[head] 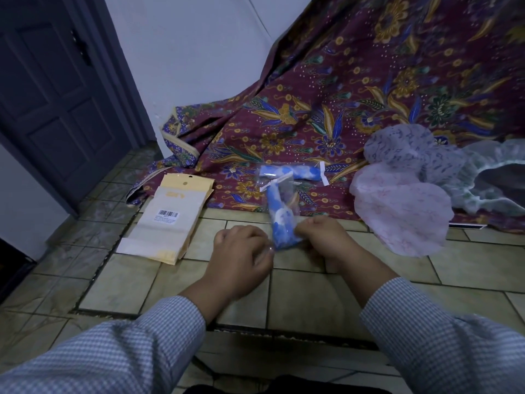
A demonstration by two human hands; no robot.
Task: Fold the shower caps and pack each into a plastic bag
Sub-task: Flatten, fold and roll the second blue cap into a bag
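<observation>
Both grips closed on one item: left hand [241, 251] and right hand [321, 237] curled around the near end of a rolled blue-and-white shower cap [281, 223] inside a clear plastic bag [279, 191], cap pinched between the two, bag's open end pointing away toward the cloth. Held just above the tiled floor [298, 297]; contact with tiles cannot be told.

Largest to smallest:
- Maroon floral cloth [355, 95], draped down from the wall onto the floor, behind the hands.
- Loose shower caps, right side: pink one [403, 217] nearest, pale patterned one [403, 146] behind it, white frilled one [488, 177] at far right.
- Stack of yellow-edged packaging bags [173, 217], barcode up, left of the hands on the tiles.
- Second packed blue cap [292, 172], bagged, lying crosswise on the cloth just beyond the held bag.
</observation>
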